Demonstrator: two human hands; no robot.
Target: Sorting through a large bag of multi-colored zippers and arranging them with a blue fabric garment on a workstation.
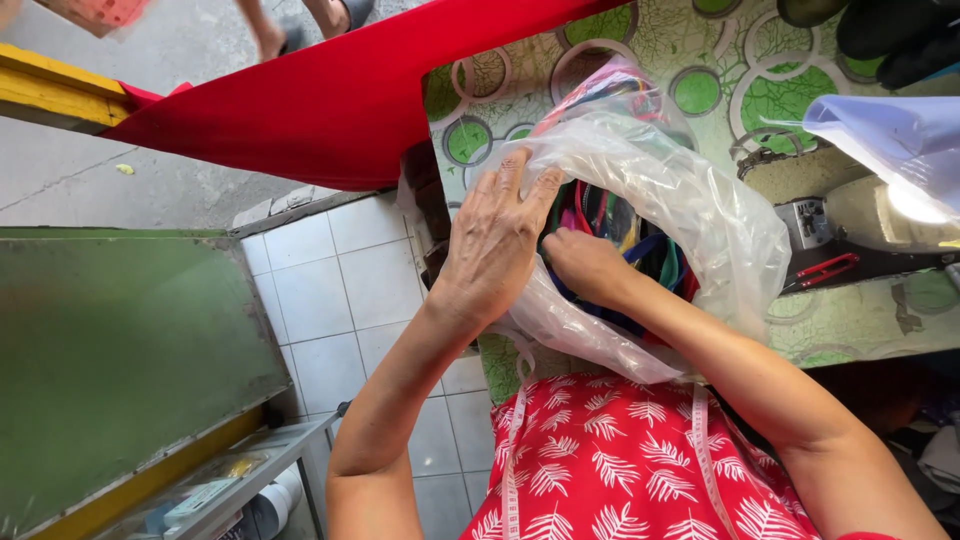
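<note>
Left hand (495, 240) has its fingers (512, 175) stretched out flat and a bit fanned, pressed against the outside of a clear plastic bag (700, 215), holding the mouth of it open. Right hand (590, 265) is reaching into that opening; its fingers are buried among the stuff inside, so I honestly can't tell if they're pinching anything or just poking around.

The bag sits right in front of the person, at the edge of the table (700, 60), just above their lap. It's stuffed with colourful zippers or strips (640, 245), blue, green, red, yellow, all tangled up, hard to say exactly which.

Going outward: the table has a green cover with a ring pattern. A big sheet of red fabric (340, 100) lies across its top left corner and hangs over the edge. To the right there's a sewing machine (860, 215) with small red snips (825, 270) lying beside it. The person wears a red leaf-print top with a white measuring tape (513, 440) hanging round the neck. White floor tiles (340, 290) below on the left, next to a green panel (120, 340).
</note>
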